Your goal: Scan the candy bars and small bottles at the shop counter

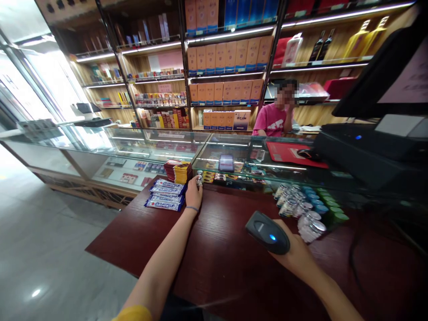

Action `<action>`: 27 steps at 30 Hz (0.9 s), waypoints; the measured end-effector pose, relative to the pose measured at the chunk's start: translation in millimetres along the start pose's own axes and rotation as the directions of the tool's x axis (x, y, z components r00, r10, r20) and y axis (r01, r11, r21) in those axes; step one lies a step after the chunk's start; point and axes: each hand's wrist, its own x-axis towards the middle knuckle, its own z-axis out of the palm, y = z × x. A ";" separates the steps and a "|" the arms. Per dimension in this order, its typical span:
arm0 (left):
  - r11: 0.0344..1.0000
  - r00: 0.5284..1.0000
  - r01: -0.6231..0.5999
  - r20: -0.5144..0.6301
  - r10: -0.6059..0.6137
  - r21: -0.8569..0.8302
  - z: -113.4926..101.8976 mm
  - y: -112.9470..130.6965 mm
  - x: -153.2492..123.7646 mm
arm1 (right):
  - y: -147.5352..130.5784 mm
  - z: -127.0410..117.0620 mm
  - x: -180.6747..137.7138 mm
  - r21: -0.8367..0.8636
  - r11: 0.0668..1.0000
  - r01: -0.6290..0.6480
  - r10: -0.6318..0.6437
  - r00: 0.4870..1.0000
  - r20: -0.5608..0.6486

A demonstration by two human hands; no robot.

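A dark handheld scanner [264, 229] with a glowing blue light is being gripped by the right hand [294, 245], fingers wrapped around it, above a dark red-brown counter [220, 223]. A small silver-lidded jar [199, 175] is being grasped by the left hand [194, 194] near the counter's far edge; whether it is being lifted cannot be told. Just left of that hand, blue-and-white wrapped packs [165, 198] are being laid out flat by no one, simply being supported by the counter, with a stack of red and yellow packs [178, 171] being kept behind them. Right of the scanner, a cluster of silver-lidded jars [294, 203] is being flanked by blue containers [314, 200] and green containers [334, 207]. Beyond, a glass display case [150, 154] is being lit by strips, and a pink shirt [267, 119] is being worn by another person.
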 end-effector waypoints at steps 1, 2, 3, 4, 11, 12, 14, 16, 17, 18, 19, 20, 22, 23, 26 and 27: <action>1.000 1.000 -0.005 -0.002 0.005 -0.004 0.6 -0.9 -0.3 | 0.2 0.1 0.1 -0.002 1.000 0.001 -0.001 1.000 -0.004; 1.000 1.000 -0.005 -0.005 0.005 -0.010 1.1 -1.9 -0.5 | 0.5 0.2 0.1 -0.005 1.000 0.004 -0.004 1.000 -0.008; 1.000 1.000 0.003 -0.009 -0.003 -0.016 1.7 -2.9 -0.5 | 1.0 0.2 0.1 -0.008 1.000 0.005 -0.005 1.000 -0.009; 1.000 1.000 0.017 -0.013 -0.017 -0.021 2.2 -4.1 -0.6 | 1.8 0.3 0.1 -0.009 1.000 0.005 -0.006 1.000 -0.007; 1.000 0.999 0.012 -0.033 -0.012 -0.006 2.4 -4.8 -0.3 | 14.6 -1.1 -0.3 0.027 0.999 0.039 -0.038 0.999 -0.033; 1.000 0.999 -0.023 -0.045 0.023 -0.002 1.3 -2.9 -0.2 | 16.9 -2.3 0.0 0.035 0.999 0.040 -0.038 0.998 -0.058; 0.995 0.992 -0.101 -0.080 0.101 0.009 -1.3 2.2 -0.5 | 20.6 -6.3 1.0 0.052 0.998 0.043 -0.036 0.992 -0.122; 0.983 0.974 -0.178 -0.136 0.181 0.032 -3.8 8.8 -1.8 | 22.3 -12.9 2.8 0.071 0.996 0.044 -0.028 0.978 -0.206; 0.975 0.960 -0.218 -0.168 0.223 0.045 -4.6 12.7 -2.8 | 22.4 -17.2 3.8 0.081 0.996 0.044 -0.024 0.970 -0.241; 0.964 0.944 -0.261 -0.195 0.266 0.055 -4.7 17.3 -4.1 | 22.2 -22.3 5.0 0.088 0.995 0.041 -0.011 0.949 -0.316; 0.951 0.927 -0.304 -0.213 0.309 0.061 -3.9 22.7 -5.7 | 22.0 -28.0 6.2 0.083 0.996 0.034 0.000 0.924 -0.383; 0.937 0.911 -0.344 -0.219 0.348 0.059 -2.3 29.1 -7.5 | 21.9 -34.2 7.2 0.071 0.997 0.019 0.014 0.899 -0.438; 0.912 0.893 -0.409 -0.193 0.406 0.027 4.2 45.4 -11.8 | 22.9 -47.9 8.6 0.073 0.997 -0.007 0.043 0.861 -0.507; 0.903 0.891 -0.430 -0.164 0.424 0.000 8.9 55.3 -14.4 | 24.1 -55.0 8.7 0.090 0.996 -0.023 0.067 0.844 -0.533; 0.884 0.890 -0.455 -0.071 0.450 -0.108 28.3 90.7 -25.5 | 28.9 -75.3 6.5 0.128 0.985 -0.113 0.167 0.787 -0.593; 0.880 0.892 -0.451 -0.055 0.449 -0.149 36.2 103.9 -30.7 | 30.6 -81.4 5.1 0.137 0.981 -0.139 0.194 0.768 -0.610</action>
